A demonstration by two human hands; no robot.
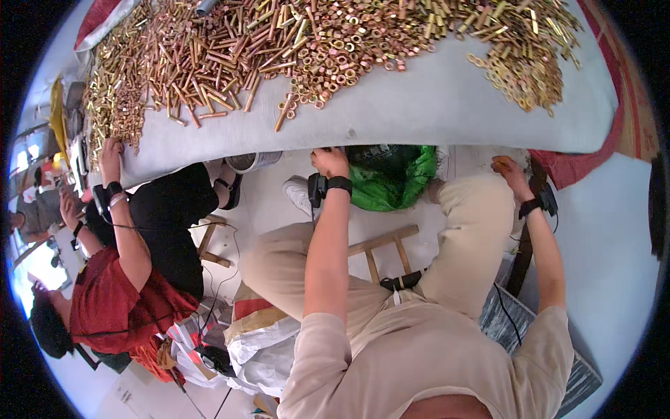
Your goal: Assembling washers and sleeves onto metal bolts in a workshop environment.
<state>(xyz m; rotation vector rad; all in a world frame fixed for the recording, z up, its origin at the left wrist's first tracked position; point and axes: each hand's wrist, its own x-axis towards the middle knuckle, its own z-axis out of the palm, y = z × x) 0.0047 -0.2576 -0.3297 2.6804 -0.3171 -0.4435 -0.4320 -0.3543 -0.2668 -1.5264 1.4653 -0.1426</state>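
Head view: left hand [330, 162] is curling beside a green sack [380, 198] below the table [419, 105]; right hand [511, 174], well apart, is curling near the right knee [481, 192]. I cannot tell whether either is gripping anything. Metal nuts [342, 59] and rods [209, 63] are lying heaped on top.

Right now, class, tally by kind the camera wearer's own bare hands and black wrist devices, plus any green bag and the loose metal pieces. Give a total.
Left hand and right hand: 2
Black wrist devices: 2
Green bag: 1
Total: 5, leaving out the metal pieces, too many to count.
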